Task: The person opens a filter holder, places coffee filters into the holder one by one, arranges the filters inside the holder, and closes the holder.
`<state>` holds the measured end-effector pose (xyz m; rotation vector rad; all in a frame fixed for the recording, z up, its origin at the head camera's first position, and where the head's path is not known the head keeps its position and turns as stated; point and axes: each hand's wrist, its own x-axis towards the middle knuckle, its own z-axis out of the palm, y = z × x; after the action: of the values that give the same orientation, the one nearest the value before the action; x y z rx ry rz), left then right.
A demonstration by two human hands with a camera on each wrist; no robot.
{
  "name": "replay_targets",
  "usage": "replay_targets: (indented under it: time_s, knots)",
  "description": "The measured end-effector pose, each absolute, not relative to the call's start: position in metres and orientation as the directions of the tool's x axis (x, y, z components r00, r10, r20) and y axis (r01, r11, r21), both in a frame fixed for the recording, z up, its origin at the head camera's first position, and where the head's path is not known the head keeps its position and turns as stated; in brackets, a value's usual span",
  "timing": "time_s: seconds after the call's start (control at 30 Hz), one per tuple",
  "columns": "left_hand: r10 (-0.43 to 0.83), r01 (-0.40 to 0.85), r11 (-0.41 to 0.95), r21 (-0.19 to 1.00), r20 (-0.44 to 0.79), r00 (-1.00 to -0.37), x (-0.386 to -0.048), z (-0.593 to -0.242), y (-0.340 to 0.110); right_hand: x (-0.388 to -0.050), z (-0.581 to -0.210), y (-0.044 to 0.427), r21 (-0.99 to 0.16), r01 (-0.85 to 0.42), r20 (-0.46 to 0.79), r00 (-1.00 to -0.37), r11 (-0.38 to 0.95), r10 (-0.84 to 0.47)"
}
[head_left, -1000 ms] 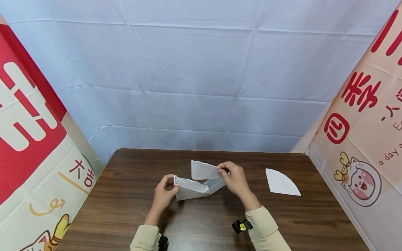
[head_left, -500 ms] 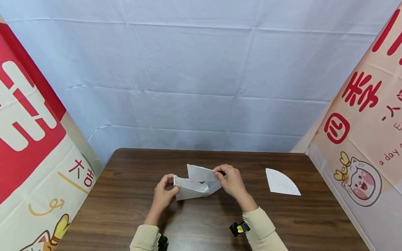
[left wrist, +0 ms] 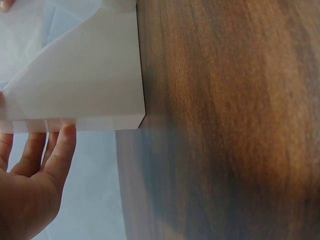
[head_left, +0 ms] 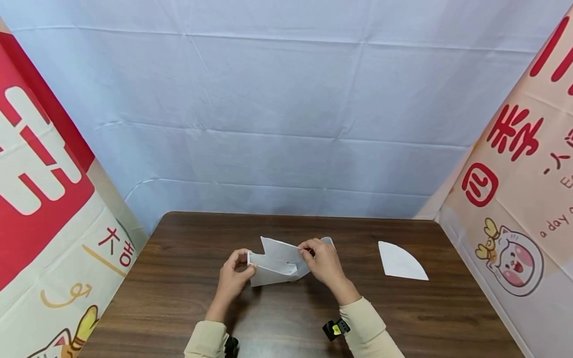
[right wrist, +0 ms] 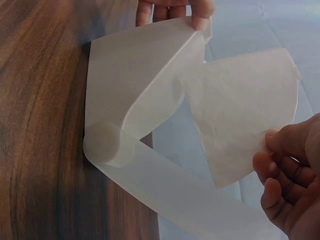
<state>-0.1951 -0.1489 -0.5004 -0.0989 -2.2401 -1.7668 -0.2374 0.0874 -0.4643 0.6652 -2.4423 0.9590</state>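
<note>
A white fan-shaped filter case (head_left: 268, 277) stands upright on the table, its translucent lid (right wrist: 185, 187) swung away to the right on a round hinge (right wrist: 105, 142). My left hand (head_left: 233, 273) grips the case's left end, the thumb in front and the fingers behind; the left wrist view shows those fingers along its narrow side (left wrist: 90, 123). Between thumb and fingers, my right hand (head_left: 326, 262) pinches the edge of a thin white fan-shaped filter paper (right wrist: 245, 105). This paper's far corner overlaps the case opening in the right wrist view; whether it touches inside cannot be told.
Another white fan-shaped filter paper (head_left: 403, 261) lies flat at the right on the dark wooden table (head_left: 447, 308). A pale blue cloth (head_left: 286, 99) hangs behind the table, with printed banners (head_left: 515, 149) at both sides.
My right hand has moved left and slightly down with the filter paper, bringing it closer over the case. More of the lid shows behind the right hand. My left hand has stayed in place.
</note>
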Motion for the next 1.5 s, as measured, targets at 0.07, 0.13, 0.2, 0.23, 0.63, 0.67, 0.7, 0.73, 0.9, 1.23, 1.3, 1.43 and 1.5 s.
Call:
replay_targets:
  time_s: [0.07, 0.13, 0.2, 0.23, 0.63, 0.67, 0.7, 0.73, 0.9, 1.23, 1.3, 1.43, 1.5]
  knots:
    - [-0.120, 0.229, 0.248, 0.941, 0.264, -0.957, -0.195, -0.500, -0.149, -0.237, -0.466, 0.086, -0.499, -0.573, 0.549, -0.789, 0.650, -0.275]
    - [-0.119, 0.229, 0.248, 0.941, 0.264, -0.957, -0.195, -0.500, -0.149, -0.237, -0.466, 0.085, -0.500, -0.579, 0.551, -0.787, 0.644, -0.279]
    - [-0.122, 0.227, 0.250, 0.941, 0.263, -0.957, -0.195, -0.500, -0.149, -0.237, -0.467, 0.084, -0.508, -0.585, 0.551, -0.785, 0.632, -0.283]
    - [-0.123, 0.226, 0.252, 0.941, 0.263, -0.957, -0.195, -0.500, -0.150, -0.238, -0.468, 0.084, -0.510, -0.587, 0.551, -0.784, 0.629, -0.285]
    - [-0.124, 0.224, 0.248, 0.942, 0.261, -0.957, -0.196, -0.500, -0.149, -0.242, -0.481, 0.076, -0.485, -0.571, 0.556, -0.786, 0.662, -0.271]
    - [-0.126, 0.223, 0.248, 0.943, 0.260, -0.957, -0.197, -0.500, -0.149, -0.242, -0.482, 0.075, -0.479, -0.572, 0.558, -0.784, 0.666, -0.272]
    - [-0.128, 0.222, 0.250, 0.942, 0.260, -0.957, -0.197, -0.500, -0.149, -0.243, -0.483, 0.074, -0.475, -0.571, 0.557, -0.784, 0.669, -0.273]
    - [-0.129, 0.221, 0.251, 0.942, 0.259, -0.957, -0.196, -0.500, -0.149, -0.243, -0.484, 0.073, -0.477, -0.566, 0.552, -0.788, 0.672, -0.272]
    - [-0.131, 0.207, 0.252, 0.945, 0.246, -0.960, -0.195, -0.499, -0.149, -0.242, -0.488, 0.069, -0.491, -0.548, 0.524, -0.807, 0.677, -0.272]
    - [-0.129, 0.229, 0.253, 0.940, 0.267, -0.955, -0.197, -0.502, -0.150, -0.243, -0.497, 0.067, -0.475, -0.553, 0.534, -0.800, 0.685, -0.275]
    - [-0.135, 0.231, 0.253, 0.939, 0.271, -0.953, -0.198, -0.502, -0.149, -0.243, -0.498, 0.066, -0.479, -0.549, 0.527, -0.804, 0.685, -0.276]
    - [-0.137, 0.232, 0.258, 0.938, 0.274, -0.952, -0.198, -0.501, -0.148, -0.241, -0.500, 0.064, -0.489, -0.548, 0.517, -0.809, 0.679, -0.280]
    - [-0.136, 0.232, 0.261, 0.937, 0.273, -0.952, -0.198, -0.501, -0.148, -0.241, -0.502, 0.063, -0.493, -0.550, 0.517, -0.808, 0.674, -0.281]
